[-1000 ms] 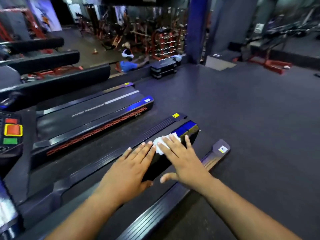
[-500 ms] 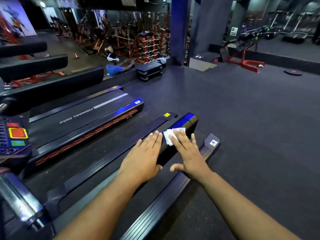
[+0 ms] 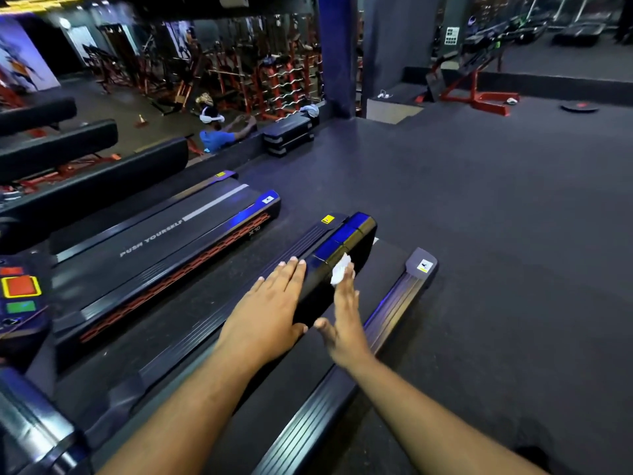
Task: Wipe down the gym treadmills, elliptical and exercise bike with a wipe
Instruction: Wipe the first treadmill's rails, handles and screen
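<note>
At frame centre, the flat right hand [image 3: 344, 317] presses the white wipe [image 3: 340, 273] on the treadmill rail [image 3: 337, 250]; the left hand [image 3: 270, 311] rests flat beside it.

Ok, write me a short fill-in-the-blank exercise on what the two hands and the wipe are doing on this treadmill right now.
1. The white wipe is pressed against the treadmill's raised blue and black side rail by the ____ hand.
2. The left hand lies ____ on the rail, fingers straight.
3. The belt of the neighbouring treadmill reads "PUSH ____".
4. The large square button on the console has a ____ border.

Missing words: right; flat; YOURSELF; yellow
</note>
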Action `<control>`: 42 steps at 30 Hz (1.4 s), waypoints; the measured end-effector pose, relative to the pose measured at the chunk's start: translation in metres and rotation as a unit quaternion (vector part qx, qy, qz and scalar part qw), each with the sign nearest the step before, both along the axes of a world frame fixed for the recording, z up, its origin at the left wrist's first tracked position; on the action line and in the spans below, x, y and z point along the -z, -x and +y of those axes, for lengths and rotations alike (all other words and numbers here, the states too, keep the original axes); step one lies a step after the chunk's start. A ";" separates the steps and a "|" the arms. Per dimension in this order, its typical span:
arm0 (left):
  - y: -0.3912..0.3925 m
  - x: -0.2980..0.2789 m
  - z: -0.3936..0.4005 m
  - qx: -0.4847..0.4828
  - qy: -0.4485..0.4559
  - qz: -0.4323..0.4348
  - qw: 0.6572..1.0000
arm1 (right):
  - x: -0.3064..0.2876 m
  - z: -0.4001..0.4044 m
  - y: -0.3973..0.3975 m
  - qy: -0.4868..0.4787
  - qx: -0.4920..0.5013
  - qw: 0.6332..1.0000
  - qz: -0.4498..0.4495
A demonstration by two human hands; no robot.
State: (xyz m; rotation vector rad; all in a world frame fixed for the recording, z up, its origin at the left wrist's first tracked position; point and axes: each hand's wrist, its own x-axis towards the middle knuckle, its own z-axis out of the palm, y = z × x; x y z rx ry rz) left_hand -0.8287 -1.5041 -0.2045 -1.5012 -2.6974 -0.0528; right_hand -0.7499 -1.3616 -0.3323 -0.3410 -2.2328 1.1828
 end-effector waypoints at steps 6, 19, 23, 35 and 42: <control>0.001 0.000 0.001 -0.004 0.003 0.000 1.000 | -0.028 0.035 0.039 0.168 0.110 0.979 0.036; -0.002 -0.002 0.001 -0.009 0.007 0.003 1.000 | -0.062 0.069 0.028 -0.085 0.116 0.988 -0.059; -0.001 -0.002 -0.001 -0.007 -0.009 -0.008 1.000 | -0.073 0.047 0.006 -0.253 -0.017 0.964 -0.075; -0.008 -0.002 -0.010 -0.037 -0.005 0.008 0.999 | -0.086 0.052 0.004 -0.357 -0.048 0.925 -0.119; -0.015 -0.001 -0.043 -0.049 0.013 0.021 0.998 | -0.096 0.079 0.005 -0.422 -0.098 0.893 -0.123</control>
